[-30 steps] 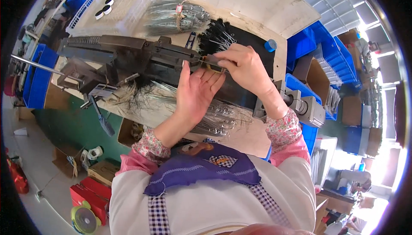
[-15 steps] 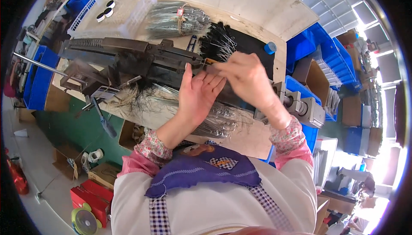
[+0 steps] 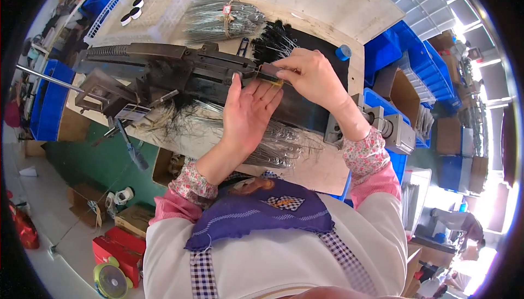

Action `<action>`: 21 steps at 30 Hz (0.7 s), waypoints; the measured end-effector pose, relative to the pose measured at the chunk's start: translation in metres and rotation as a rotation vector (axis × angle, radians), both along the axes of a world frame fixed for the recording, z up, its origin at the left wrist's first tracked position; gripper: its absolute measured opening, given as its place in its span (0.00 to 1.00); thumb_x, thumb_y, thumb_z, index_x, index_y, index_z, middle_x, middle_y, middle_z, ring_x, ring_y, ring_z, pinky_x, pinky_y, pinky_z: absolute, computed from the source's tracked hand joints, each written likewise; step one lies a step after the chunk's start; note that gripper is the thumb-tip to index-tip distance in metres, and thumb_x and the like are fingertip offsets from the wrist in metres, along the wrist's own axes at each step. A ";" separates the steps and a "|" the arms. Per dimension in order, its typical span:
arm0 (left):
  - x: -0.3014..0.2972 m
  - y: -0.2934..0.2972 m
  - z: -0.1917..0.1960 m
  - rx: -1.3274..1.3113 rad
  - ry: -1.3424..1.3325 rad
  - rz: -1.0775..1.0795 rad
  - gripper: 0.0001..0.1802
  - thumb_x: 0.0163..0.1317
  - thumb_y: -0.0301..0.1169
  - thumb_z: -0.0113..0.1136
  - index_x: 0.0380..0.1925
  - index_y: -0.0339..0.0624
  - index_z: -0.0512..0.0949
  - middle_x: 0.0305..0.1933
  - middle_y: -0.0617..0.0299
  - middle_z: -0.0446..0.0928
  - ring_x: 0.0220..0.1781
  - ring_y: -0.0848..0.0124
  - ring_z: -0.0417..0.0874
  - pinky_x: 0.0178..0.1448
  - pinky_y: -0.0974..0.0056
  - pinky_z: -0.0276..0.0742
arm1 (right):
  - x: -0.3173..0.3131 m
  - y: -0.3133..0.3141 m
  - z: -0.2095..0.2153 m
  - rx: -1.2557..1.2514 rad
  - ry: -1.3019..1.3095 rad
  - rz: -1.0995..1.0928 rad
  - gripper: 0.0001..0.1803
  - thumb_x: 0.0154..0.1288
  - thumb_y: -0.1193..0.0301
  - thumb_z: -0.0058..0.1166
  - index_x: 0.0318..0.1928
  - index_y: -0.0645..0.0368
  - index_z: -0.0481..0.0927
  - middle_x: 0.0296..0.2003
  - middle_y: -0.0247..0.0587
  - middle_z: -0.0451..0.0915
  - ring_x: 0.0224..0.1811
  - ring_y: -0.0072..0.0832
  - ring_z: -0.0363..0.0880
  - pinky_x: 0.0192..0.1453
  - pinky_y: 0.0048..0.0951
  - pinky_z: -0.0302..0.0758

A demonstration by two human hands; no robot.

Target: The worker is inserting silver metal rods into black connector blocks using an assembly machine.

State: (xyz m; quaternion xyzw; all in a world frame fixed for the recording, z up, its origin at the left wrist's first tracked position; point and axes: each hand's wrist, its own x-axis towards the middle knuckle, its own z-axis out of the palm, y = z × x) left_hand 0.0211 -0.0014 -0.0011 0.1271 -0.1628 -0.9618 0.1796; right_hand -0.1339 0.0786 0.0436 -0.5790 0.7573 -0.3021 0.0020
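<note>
My left hand (image 3: 246,114) is held palm up, its fingers stretched out under the end of a dark metal machine (image 3: 213,70). Its thumb points up beside the machine's rail. My right hand (image 3: 319,78) pinches a small brownish block (image 3: 271,70) between thumb and fingers at that same end, just above my left fingertips. Something thin and yellowish shows beneath the block, too small to name. Behind my hands lie black-bristled wire brushes (image 3: 275,40) with looped ends. Loop-ended wires (image 3: 281,149) are heaped in front, partly behind my left wrist.
A tied bundle of wires (image 3: 224,21) lies at the back, next to a clear plastic crate (image 3: 158,18). A blue round cap (image 3: 343,53) stands on the black mat. Blue bins (image 3: 404,59) are stacked at the right; a metal fixture (image 3: 390,132) sits at the bench's right edge.
My right hand, blurred before, is now steadier and a little further left, with the brownish block plainly visible in its pinch. My left hand keeps its palm-up pose.
</note>
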 end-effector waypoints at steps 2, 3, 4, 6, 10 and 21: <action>0.001 -0.002 0.002 0.012 -0.007 -0.009 0.38 0.70 0.58 0.36 0.60 0.31 0.63 0.63 0.51 0.67 0.68 0.63 0.65 0.75 0.58 0.55 | -0.003 0.004 0.004 0.038 -0.055 0.042 0.08 0.54 0.69 0.60 0.36 0.51 0.86 0.29 0.36 0.79 0.34 0.37 0.78 0.44 0.37 0.71; 0.001 -0.003 0.001 0.013 0.009 -0.021 0.37 0.70 0.57 0.36 0.60 0.30 0.63 0.63 0.51 0.67 0.67 0.62 0.66 0.75 0.58 0.55 | -0.002 0.006 0.007 0.030 -0.060 0.041 0.08 0.54 0.69 0.60 0.36 0.51 0.86 0.29 0.36 0.79 0.34 0.37 0.78 0.44 0.37 0.71; 0.001 -0.003 0.001 0.014 0.024 -0.034 0.37 0.71 0.57 0.36 0.59 0.30 0.64 0.63 0.51 0.67 0.67 0.62 0.66 0.74 0.58 0.56 | 0.002 0.009 0.009 0.042 0.010 0.021 0.08 0.54 0.69 0.60 0.36 0.51 0.86 0.29 0.36 0.78 0.35 0.36 0.78 0.45 0.37 0.70; -0.002 -0.003 0.001 0.006 0.011 -0.027 0.38 0.70 0.57 0.37 0.59 0.28 0.63 0.64 0.48 0.66 0.68 0.59 0.65 0.75 0.56 0.55 | 0.004 0.013 0.011 0.047 0.074 -0.013 0.08 0.54 0.70 0.59 0.36 0.51 0.86 0.28 0.36 0.78 0.36 0.35 0.79 0.45 0.36 0.70; -0.003 -0.005 0.003 0.047 -0.004 -0.018 0.39 0.70 0.56 0.38 0.58 0.25 0.62 0.64 0.44 0.65 0.68 0.56 0.65 0.76 0.54 0.55 | 0.000 0.015 0.012 0.029 0.118 0.008 0.08 0.54 0.69 0.60 0.36 0.51 0.86 0.27 0.35 0.78 0.36 0.33 0.79 0.45 0.35 0.70; -0.001 -0.004 -0.007 0.107 0.021 0.021 0.36 0.70 0.55 0.40 0.55 0.27 0.66 0.58 0.47 0.71 0.64 0.56 0.69 0.74 0.55 0.58 | 0.023 0.013 0.006 -0.141 0.151 0.085 0.10 0.51 0.70 0.62 0.38 0.49 0.85 0.24 0.33 0.76 0.29 0.32 0.78 0.38 0.34 0.68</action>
